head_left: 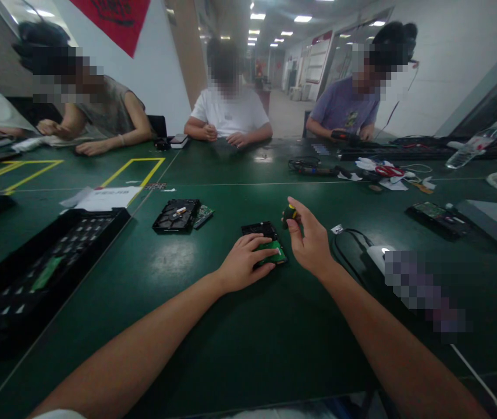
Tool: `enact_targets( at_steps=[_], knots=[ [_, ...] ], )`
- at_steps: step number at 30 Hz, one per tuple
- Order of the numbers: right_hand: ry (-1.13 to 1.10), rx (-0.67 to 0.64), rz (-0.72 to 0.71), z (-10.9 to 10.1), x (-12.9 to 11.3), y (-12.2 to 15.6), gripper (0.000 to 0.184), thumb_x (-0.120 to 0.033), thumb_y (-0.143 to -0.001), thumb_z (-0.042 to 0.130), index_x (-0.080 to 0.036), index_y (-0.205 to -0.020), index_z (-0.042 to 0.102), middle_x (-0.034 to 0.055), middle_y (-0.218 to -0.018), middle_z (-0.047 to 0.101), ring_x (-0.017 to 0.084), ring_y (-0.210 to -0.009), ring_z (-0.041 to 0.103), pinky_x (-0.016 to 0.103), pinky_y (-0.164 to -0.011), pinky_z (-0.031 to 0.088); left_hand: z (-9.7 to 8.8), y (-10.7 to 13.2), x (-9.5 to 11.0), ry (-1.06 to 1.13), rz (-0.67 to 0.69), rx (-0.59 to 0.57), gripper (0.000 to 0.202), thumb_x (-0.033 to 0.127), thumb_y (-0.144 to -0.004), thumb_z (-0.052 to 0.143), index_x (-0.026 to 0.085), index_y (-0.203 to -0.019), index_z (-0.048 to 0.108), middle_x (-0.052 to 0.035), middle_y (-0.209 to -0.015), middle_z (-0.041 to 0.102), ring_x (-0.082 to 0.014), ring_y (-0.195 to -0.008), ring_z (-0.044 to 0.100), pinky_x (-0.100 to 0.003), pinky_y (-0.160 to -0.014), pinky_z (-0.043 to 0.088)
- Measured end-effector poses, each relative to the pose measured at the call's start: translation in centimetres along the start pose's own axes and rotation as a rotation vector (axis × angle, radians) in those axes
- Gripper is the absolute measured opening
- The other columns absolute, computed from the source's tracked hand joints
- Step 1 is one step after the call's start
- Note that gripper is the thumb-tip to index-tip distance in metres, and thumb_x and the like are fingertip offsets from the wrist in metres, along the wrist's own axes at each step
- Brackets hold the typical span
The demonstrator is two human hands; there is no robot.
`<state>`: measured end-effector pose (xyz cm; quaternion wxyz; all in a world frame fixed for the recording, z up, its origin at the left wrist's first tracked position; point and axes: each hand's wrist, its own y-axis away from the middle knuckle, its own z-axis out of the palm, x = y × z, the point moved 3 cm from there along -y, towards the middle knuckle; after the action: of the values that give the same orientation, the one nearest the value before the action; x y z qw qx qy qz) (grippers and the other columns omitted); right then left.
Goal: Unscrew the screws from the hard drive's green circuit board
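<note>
A hard drive (258,228) with a black frame and a green circuit board lies on the green table in front of me. My left hand (248,261) rests on it, fingers spread across the board. Just right of the drive, my right hand (307,235) is raised and pinches a screwdriver (290,213) by its dark green and yellow handle. The screwdriver's shaft cannot be made out. Left of the drive sits a black drive casing (176,216) with a small light-coloured piece on top. A loose circuit board (203,216) leans against that casing's right side.
A long black tray (113,224) with small parts lies left. To the right are a white power strip (379,256), another drive (438,220) and a grey box (493,218). Cables and a plastic bottle (474,145) lie farther back. Several people sit across the table (231,349).
</note>
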<state>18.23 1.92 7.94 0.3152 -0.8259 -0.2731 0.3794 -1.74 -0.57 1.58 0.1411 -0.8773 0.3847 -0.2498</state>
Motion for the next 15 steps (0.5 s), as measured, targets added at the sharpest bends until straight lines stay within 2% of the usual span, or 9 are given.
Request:
enact_targets(
  at_steps=[3, 7, 9, 15],
  knots=[
    [-0.062, -0.033, 0.022, 0.24, 0.02, 0.16, 0.051, -0.035, -0.108, 0.043, -0.033, -0.159, 0.036, 0.0081, -0.129, 0.068, 0.024, -0.107, 0.070, 0.048, -0.100, 0.059, 0.03, -0.01, 0.04, -0.002, 0.004, 0.002, 0.039, 0.043, -0.100, 0.063, 0.030, -0.136, 0.068, -0.0086, -0.145, 0.061, -0.0341, -0.140, 0.049, -0.058, -0.115, 0.043],
    [0.015, 0.043, -0.014, -0.15, -0.19, 0.02, 0.048, -0.038, -0.101, 0.062, -0.029, -0.147, 0.051, 0.0101, -0.121, 0.066, 0.026, -0.104, 0.067, 0.047, -0.091, 0.061, -0.03, 0.01, 0.05, -0.002, 0.003, 0.010, 0.039, 0.043, -0.099, 0.064, 0.030, -0.136, 0.068, -0.0085, -0.145, 0.061, -0.0338, -0.140, 0.049, -0.057, -0.116, 0.042],
    [0.050, 0.075, -0.032, -0.29, -0.23, -0.03, 0.044, -0.038, -0.099, 0.065, -0.030, -0.142, 0.055, 0.0095, -0.118, 0.066, 0.026, -0.102, 0.066, 0.048, -0.089, 0.061, -0.04, 0.02, 0.00, 0.000, 0.005, 0.012, 0.038, 0.043, -0.100, 0.064, 0.030, -0.135, 0.068, -0.0082, -0.145, 0.061, -0.0337, -0.141, 0.049, -0.057, -0.116, 0.042],
    [-0.069, 0.026, 0.000, -0.11, -0.05, 0.49, 0.051, -0.030, -0.105, 0.052, -0.031, -0.155, 0.040, 0.0103, -0.133, 0.064, 0.025, -0.111, 0.068, 0.049, -0.098, 0.060, 0.05, 0.03, -0.16, 0.004, 0.006, 0.008, 0.039, 0.042, -0.099, 0.065, 0.030, -0.136, 0.068, -0.0084, -0.146, 0.060, -0.0338, -0.141, 0.049, -0.057, -0.116, 0.042]
  ],
)
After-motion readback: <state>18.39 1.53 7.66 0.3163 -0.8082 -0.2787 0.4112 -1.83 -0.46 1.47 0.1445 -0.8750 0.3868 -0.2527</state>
